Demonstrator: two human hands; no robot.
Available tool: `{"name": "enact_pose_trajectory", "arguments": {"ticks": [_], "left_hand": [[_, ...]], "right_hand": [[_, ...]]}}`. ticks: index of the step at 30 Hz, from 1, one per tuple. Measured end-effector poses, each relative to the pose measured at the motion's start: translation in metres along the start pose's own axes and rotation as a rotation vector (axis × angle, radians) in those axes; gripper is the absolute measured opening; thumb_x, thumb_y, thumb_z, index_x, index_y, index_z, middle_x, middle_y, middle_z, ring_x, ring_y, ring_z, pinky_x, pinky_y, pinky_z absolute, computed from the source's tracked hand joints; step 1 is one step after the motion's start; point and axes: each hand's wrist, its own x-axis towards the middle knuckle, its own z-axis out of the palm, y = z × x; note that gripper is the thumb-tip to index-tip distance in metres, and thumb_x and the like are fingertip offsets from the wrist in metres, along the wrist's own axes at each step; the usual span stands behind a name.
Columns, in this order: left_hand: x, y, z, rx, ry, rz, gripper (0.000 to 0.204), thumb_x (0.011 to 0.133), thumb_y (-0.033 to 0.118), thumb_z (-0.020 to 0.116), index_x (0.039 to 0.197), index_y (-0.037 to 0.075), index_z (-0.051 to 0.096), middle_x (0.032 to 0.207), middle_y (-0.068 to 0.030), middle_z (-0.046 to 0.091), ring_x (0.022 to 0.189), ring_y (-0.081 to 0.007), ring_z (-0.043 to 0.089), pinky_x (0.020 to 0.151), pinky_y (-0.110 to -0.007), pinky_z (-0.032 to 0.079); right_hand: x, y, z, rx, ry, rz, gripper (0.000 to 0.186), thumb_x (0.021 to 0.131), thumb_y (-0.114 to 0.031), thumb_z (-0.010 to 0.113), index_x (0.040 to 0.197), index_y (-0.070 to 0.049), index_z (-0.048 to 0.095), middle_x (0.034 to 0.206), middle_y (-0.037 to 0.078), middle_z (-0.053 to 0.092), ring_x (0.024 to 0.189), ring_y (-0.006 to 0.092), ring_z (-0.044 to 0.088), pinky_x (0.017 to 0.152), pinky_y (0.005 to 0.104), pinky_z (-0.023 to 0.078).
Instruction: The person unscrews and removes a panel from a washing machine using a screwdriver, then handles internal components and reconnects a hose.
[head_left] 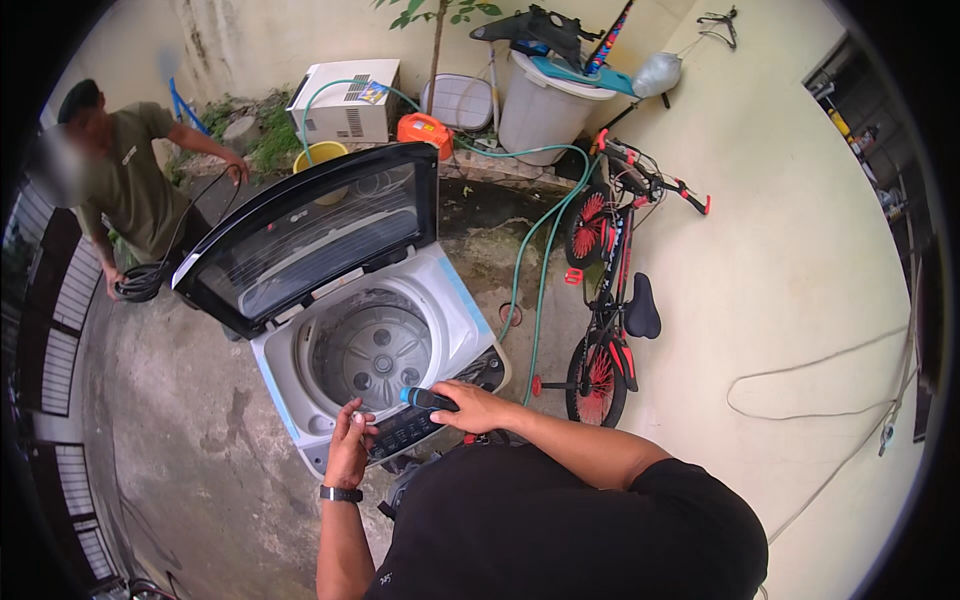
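My right hand [472, 408] is wrapped round a short blue-and-black handled tool [430, 400], its blue end toward my left hand. What sort of tool it is, I cannot make out. My left hand [348, 442], with a dark band at the wrist, has curled fingers held close together; something small and pale shows at the fingertips. Both hands are over the front edge of a top-load washing machine [465, 325], near its dark control panel [405, 432]. The black-framed glass lid [310, 235] stands raised, and the bare metal drum [383, 355] shows inside.
At the left, a person [145, 190] holds a coiled black cable [145, 283]. A bicycle [605, 300] leans by the right wall, with a green hose [545, 255] beside it. Behind the lid are a yellow bucket [320, 155], an orange container [425, 133] and a large bin [545, 110].
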Motion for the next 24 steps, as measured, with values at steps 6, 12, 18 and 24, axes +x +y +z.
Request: {"name": "enact_pose_trajectory", "arguments": {"ticks": [6,12,18,24], "left_hand": [[0.055,-0.042,0.159,-0.149,-0.226,0.099,0.064,0.101,0.053,0.066,0.146,0.010,0.050,0.126,-0.0029,0.061,0.109,-0.0160,0.060,0.091,-0.033,0.047],[0.065,-0.019,0.262,-0.601,-0.224,0.109,0.035,0.103,0.046,0.062,0.095,0.012,0.068,0.097,0.0025,0.068,0.101,-0.0142,0.063,0.097,-0.037,0.049],[0.069,-0.025,0.281,-0.725,-0.239,-0.061,0.030,0.097,0.035,0.072,0.081,0.012,0.063,0.082,0.0007,0.062,0.088,-0.0145,0.061,0.094,-0.035,0.046],[0.046,-0.059,0.310,-0.695,-0.534,-0.113,0.037,0.100,0.034,0.065,0.076,0.013,0.048,0.076,-0.0012,0.046,0.081,-0.0176,0.048,0.087,-0.036,0.044]], "right_hand": [[0.009,-0.002,-0.038,0.109,0.080,-0.102,0.056,0.092,-0.010,0.057,0.145,0.003,0.045,0.138,0.027,0.053,0.127,0.0430,0.057,0.107,0.0462,0.046],[-0.032,0.007,-0.119,0.082,0.110,-0.318,0.030,0.087,-0.003,0.058,0.116,0.000,0.064,0.119,0.023,0.068,0.123,0.0390,0.061,0.100,0.0493,0.050],[-0.078,0.014,-0.084,0.121,0.747,-0.219,0.030,0.087,-0.011,0.075,0.114,-0.003,0.063,0.117,0.014,0.058,0.108,0.0321,0.063,0.095,0.0402,0.054],[-0.152,0.009,-0.094,0.165,0.802,0.223,0.042,0.085,-0.021,0.086,0.110,-0.003,0.058,0.111,0.014,0.059,0.105,0.0281,0.065,0.091,0.0418,0.053]]}}
